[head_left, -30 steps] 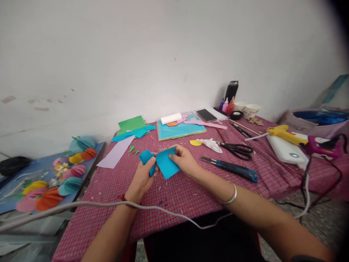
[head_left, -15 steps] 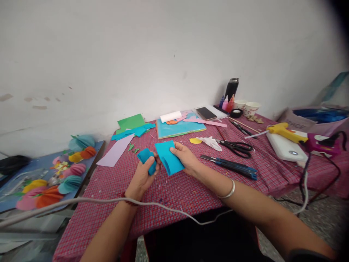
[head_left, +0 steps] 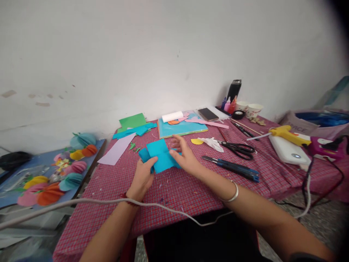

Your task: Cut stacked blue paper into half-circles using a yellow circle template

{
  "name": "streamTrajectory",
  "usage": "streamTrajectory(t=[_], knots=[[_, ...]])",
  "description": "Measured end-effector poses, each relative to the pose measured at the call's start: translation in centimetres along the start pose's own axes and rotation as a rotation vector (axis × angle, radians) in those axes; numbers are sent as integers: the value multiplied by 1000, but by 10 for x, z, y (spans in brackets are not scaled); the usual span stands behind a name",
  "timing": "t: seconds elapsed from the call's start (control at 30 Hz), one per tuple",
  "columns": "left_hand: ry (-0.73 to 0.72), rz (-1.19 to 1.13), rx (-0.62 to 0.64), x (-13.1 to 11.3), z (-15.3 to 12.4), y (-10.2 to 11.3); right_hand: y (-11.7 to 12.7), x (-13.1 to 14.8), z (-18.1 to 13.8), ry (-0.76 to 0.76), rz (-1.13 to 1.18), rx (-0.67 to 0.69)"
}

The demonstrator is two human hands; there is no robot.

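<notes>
At far left, has fanned paper shapes (head_left: 50,193) on a blue board (head_left: 42,156) beside the table, perhaps to spare their pleats from crushing. Then has a lilac sheet (head_left: 117,148) flat on the checked tablecloth (head_left: 109,189), probably aside to free working room. Further right, near the table's front, pinches layered blue paper (head_left: 159,163) above the cloth with the left hand (head_left: 143,174), thumb uppermost, likely to stop layers slipping. With the right hand (head_left: 185,156), spreads fingers wide at the paper's right side, thumb seemingly touching it, perhaps to press or steady the crease. Beyond, has scissors (head_left: 229,145) and a utility knife (head_left: 233,170) close by, presumably for easy reach. At far right, has a yellow glue gun (head_left: 293,137) across a white block (head_left: 286,151), possibly to lift it off the cloth.
</notes>
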State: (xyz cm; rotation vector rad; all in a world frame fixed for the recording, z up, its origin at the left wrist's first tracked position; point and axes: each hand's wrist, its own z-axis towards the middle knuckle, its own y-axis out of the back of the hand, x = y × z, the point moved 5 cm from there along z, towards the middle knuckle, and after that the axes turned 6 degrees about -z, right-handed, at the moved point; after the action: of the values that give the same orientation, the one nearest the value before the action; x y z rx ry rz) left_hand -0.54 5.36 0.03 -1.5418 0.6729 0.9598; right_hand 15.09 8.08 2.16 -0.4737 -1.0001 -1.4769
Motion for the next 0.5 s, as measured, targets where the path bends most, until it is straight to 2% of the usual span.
streamTrajectory(t=[0.03, 0.1, 0.2, 0.5], knots=[[-8, -19, -23, -1, 1, 2, 0, 7, -1, 87, -87, 40], [-16, -35, -50, -2, 2, 4, -7, 19, -6, 239, -209, 212], [-9, -45, -59, 2, 3, 7, -20, 22, -13, 286, -268, 423], [30, -90, -138, 5, 5, 14, -27, 10, -12, 196, -247, 457]])
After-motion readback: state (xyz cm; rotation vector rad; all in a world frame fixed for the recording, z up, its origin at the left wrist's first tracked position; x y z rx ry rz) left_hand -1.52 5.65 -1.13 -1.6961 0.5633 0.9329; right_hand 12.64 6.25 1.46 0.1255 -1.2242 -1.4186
